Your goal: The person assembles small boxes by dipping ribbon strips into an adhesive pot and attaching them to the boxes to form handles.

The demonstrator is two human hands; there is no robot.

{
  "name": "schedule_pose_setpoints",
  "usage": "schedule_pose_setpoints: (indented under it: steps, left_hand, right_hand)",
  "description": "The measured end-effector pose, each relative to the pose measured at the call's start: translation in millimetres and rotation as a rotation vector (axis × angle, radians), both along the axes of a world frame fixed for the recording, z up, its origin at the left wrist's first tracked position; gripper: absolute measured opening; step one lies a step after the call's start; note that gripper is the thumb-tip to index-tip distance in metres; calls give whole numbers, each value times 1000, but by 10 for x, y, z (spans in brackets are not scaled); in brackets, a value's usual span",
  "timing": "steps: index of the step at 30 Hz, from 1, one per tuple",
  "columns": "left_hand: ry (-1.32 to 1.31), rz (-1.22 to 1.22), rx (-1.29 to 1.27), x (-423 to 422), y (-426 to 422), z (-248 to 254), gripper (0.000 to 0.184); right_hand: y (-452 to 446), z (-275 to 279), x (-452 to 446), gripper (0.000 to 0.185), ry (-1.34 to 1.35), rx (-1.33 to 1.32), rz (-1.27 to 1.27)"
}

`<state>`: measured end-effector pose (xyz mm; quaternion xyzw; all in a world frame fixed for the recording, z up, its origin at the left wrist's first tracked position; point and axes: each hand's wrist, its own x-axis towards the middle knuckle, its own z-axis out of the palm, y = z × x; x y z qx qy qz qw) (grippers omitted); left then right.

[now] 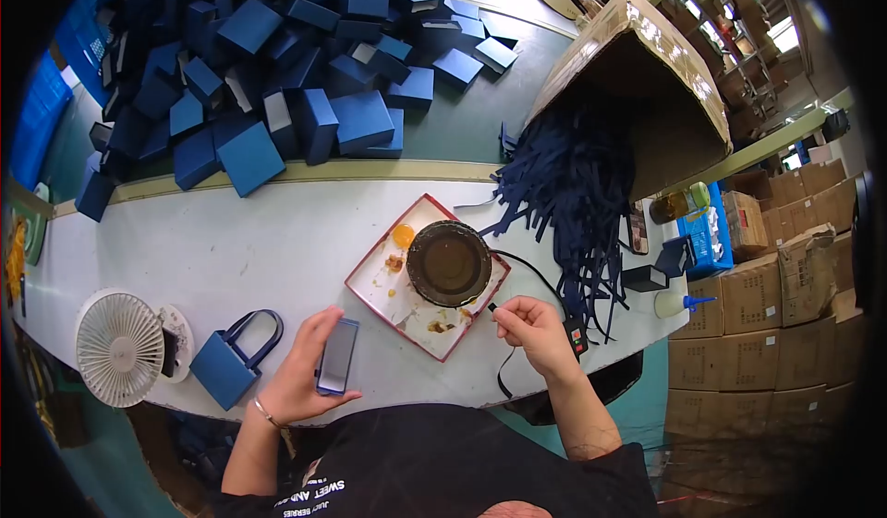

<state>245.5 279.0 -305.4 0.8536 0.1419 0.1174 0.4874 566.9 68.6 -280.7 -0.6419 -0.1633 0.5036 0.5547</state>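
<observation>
near the right hand (pixel 536 331), a dark pot (pixel 411 267) with brown contents (pixel 450 257)

The top edge crops the blue box pile (pixel 249 26); the right hand (pixel 536 331) seemingly pinches a dark scrap (pixel 492 306) too small to identify

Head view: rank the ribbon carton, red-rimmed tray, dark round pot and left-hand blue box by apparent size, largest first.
1. Ribbon carton
2. Red-rimmed tray
3. Dark round pot
4. Blue box in the left hand
</observation>
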Motion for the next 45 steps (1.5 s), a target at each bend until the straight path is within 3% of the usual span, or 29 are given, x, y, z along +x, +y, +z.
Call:
schedule_pose_setpoints:
  steps: [4, 7, 13, 31, 37, 43, 45]
  left_hand:
    - [-113, 261, 156, 132, -219, -88, 128]
    - [-86, 360, 138, 188, -318, -211, 142]
    - [-118, 437, 37, 190, -433, -412, 146]
    - [-140, 466, -82, 236, -477, -444, 134]
    - [-87, 415, -17, 240, -428, -402, 141]
    - [-196, 516, -130, 288, -486, -375, 130]
    - [-238, 493, -46, 318, -466, -301, 124]
  right_hand:
    - [118, -33, 65, 12, 24, -42, 22]
    - [147, -56, 105, 13, 68, -55, 25]
    - [203, -64, 116, 14, 85, -67, 10]
    - [311, -131, 91, 19, 65, -80, 18]
    - [325, -147, 90, 20, 73, -80, 7]
    - [260, -147, 74, 19, 49, -79, -3]
    - [208, -135, 54, 19, 38, -100, -12]
